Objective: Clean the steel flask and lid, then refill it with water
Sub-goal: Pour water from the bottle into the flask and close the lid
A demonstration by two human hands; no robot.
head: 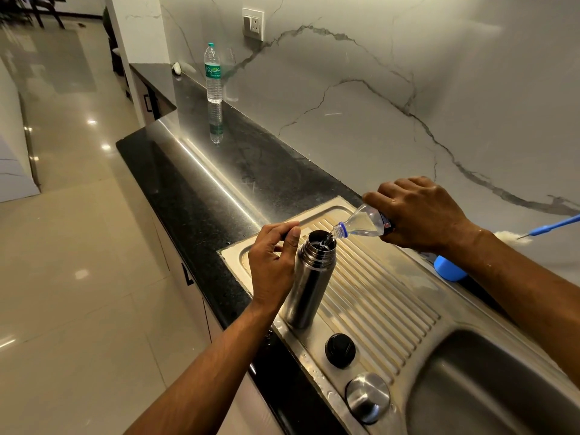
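The steel flask (309, 284) stands upright and uncapped on the ribbed steel drainboard (386, 296). My left hand (271, 262) grips its upper body from the left, thumb near the neck. My right hand (417, 215) holds a clear plastic water bottle (361, 226) tipped down, its mouth right over the flask's opening, and water runs in. In front of the flask, on the drainboard's near rim, the black inner stopper (340, 350) and the steel cap (367, 400) lie side by side.
The sink basin (489, 390) opens at the lower right. A blue cup-like object (448, 269) and a blue-handled brush (552, 228) sit behind my right arm. A full water bottle (213, 75) stands far back on the black counter (194, 189). The marble wall carries a socket (253, 24).
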